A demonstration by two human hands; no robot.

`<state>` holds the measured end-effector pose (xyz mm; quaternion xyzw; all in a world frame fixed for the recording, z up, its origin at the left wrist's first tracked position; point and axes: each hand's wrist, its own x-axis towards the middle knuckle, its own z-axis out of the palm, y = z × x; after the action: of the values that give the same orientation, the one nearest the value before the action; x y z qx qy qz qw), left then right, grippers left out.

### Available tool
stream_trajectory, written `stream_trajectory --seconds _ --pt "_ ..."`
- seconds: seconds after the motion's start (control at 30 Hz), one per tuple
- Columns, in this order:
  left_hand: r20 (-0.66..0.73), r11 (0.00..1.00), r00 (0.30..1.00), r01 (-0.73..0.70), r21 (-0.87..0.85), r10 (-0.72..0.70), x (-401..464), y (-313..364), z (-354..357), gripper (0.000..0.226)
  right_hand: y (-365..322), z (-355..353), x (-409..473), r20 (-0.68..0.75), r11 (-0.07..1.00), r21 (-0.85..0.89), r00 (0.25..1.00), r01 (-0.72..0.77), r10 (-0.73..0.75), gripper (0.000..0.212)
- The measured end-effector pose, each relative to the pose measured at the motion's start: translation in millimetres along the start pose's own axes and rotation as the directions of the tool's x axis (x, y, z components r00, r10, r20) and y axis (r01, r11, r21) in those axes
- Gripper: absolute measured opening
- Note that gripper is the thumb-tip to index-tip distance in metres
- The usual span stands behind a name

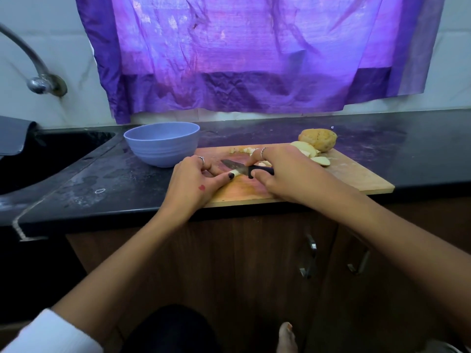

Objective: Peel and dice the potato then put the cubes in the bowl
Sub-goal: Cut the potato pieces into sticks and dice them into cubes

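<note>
Potato strip (235, 173) lies mid-frame on the cutting board (356, 177), pinned under the left hand's (193, 183) fingertips — right hand (283, 171) grips the knife (244, 168), blade across it.

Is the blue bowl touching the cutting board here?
Apart. The head view shows a strip of dark counter between the bowl and the cutting board's left edge.

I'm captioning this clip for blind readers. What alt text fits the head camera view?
On a wooden cutting board, the right hand holds a black-handled knife against a pale potato strip that the left hand steadies. A lavender bowl sits left of the board; an unpeeled potato and slices lie at its far right.
</note>
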<state>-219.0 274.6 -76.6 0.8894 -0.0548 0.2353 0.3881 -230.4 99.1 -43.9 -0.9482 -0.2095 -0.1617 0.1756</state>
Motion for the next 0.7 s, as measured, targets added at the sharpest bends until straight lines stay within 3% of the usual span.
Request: stream_trajectory --seconds 0.5,0.63,0.7 --pt "0.034 0.999 0.999 0.026 0.023 -0.027 -10 14 -6 0.017 -9 -9 -7 0.117 0.999 -0.044 0.993 0.007 -0.002 0.031" --pt "0.003 0.997 1.000 0.028 0.071 -0.028 -7 10 -3 0.027 -7 -18 -19 -0.007 0.969 -0.243 0.999 0.040 -0.043 0.034" --pt "0.021 0.995 0.999 0.028 0.096 -0.030 -4 8 -4 0.030 -2 -18 -23 -0.095 0.983 -0.183 0.995 0.022 -0.040 0.033"
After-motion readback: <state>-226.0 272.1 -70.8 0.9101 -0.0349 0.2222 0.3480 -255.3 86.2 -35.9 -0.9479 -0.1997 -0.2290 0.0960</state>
